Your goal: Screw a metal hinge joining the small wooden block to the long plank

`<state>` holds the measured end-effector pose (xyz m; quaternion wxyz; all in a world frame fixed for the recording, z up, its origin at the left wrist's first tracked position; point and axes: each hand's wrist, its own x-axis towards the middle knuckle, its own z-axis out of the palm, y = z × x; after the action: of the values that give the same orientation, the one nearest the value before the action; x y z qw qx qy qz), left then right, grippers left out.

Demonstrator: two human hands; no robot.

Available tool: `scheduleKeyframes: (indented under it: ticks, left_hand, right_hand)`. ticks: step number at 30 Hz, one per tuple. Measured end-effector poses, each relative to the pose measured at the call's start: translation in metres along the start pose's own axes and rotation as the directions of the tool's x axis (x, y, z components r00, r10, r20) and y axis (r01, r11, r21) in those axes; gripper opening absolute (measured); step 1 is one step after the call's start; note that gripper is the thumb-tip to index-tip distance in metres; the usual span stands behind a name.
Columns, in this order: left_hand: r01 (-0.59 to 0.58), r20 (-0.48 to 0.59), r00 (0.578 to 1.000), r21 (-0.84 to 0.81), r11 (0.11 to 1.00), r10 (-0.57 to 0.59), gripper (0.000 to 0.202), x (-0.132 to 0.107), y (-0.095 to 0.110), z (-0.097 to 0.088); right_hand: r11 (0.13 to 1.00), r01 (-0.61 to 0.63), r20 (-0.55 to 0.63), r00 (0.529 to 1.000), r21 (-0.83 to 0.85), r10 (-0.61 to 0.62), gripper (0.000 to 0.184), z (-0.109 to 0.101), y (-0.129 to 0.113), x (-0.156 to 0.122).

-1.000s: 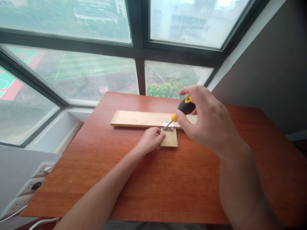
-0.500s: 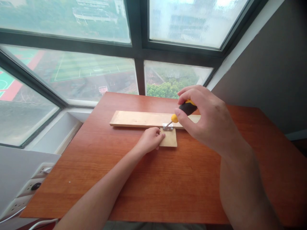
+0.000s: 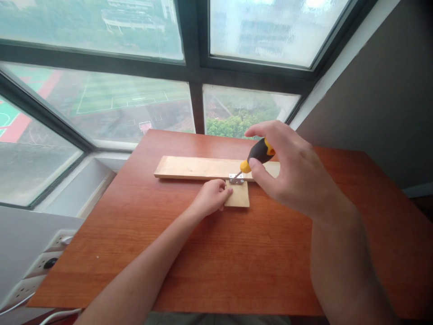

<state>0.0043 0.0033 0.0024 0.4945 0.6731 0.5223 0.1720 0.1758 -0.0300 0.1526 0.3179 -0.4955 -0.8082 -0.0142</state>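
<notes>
My right hand [image 3: 291, 167] grips a screwdriver [image 3: 257, 155] with a black and yellow handle, its tip set on a small metal hinge [image 3: 236, 178]. The hinge joins a long pale wooden board [image 3: 192, 168] to a small wooden block [image 3: 238, 197] lying in front of it. My left hand [image 3: 210, 198] is curled against the left edge of the small block, holding it in place. All of this lies at the far middle of a reddish wooden table [image 3: 219, 262].
A large window [image 3: 135, 90] with dark frames runs behind the table. A white power strip [image 3: 37, 271] with cables sits on a ledge at the lower left. A grey wall [image 3: 389, 90] stands at the right.
My right hand's fingers have shifted round the screwdriver handle, turning it slightly. The left hand and the wood have stayed put.
</notes>
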Motion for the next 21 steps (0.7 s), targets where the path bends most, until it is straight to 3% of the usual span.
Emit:
scheduleKeyframes:
  ticks: [5,10,13,21]
  left_hand:
    - [0.007,0.005,1.000,0.012,1.000,-0.007,0.028,0.0014,-0.0022,0.0002]
    - [-0.001,-0.006,1.000,0.005,1.000,0.001,0.030,0.0010,-0.0033,-0.0002]
    - [0.002,-0.009,1.000,-0.004,1.000,-0.002,0.029,0.0004,-0.0029,-0.0002]
    - [0.056,0.041,0.998,-0.075,0.996,-0.054,0.023,-0.0020,0.0017,-0.0024]
  right_hand:
    - [0.972,-0.181,-0.076,0.982,-0.152,0.171,0.023,0.0028,0.0039,0.0004]
    - [0.996,-0.087,0.002,0.996,-0.027,0.087,0.042,-0.0011,-0.0002,-0.0014]
    - [0.997,-0.078,0.005,0.997,0.007,0.078,0.031,-0.0010,-0.0013,-0.0009]
    - [0.976,-0.152,-0.079,0.987,-0.159,0.141,0.014,0.0045,0.0018,0.0005]
